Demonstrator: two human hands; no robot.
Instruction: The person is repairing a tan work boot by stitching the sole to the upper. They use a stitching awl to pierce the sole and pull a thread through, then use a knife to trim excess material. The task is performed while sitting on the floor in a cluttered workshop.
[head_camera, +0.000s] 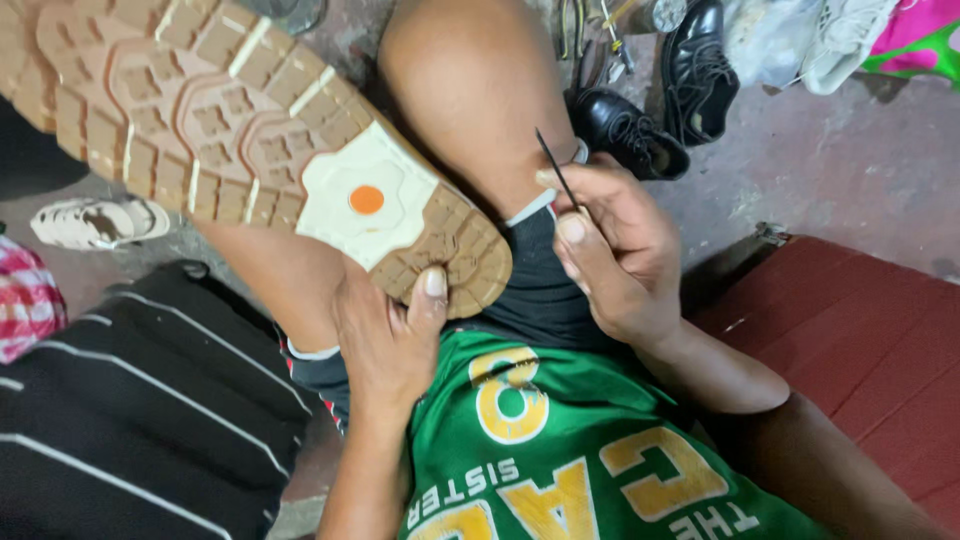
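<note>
Across my lap, a shoe (250, 130) lies sole up, its tan lugged tread facing me, with a cream patch and an orange dot near the heel. My left hand (385, 335) grips the heel end from below; thumb pressed on the tread edge, remaining fingers (355, 300) wrapped under and closed on the shoe. Shoe rests against my bare left knee.

My right hand (615, 255) is just beside the heel, not touching it. Thumb and forefinger pinch a thin dark needle (556, 165), which points up and away, tilted slightly left. Fingers narrow, closed on the needle shaft. Whether thread runs from it: cannot tell.

Surroundings: pair of black lace-up shoes (660, 100) on the concrete floor (850, 160) beyond my right knee. White sneaker (845, 35) at top right. White sandal (95, 222) on the floor at left. Black striped cloth (140, 400) at lower left. Red bench (860, 340) under my right side.
</note>
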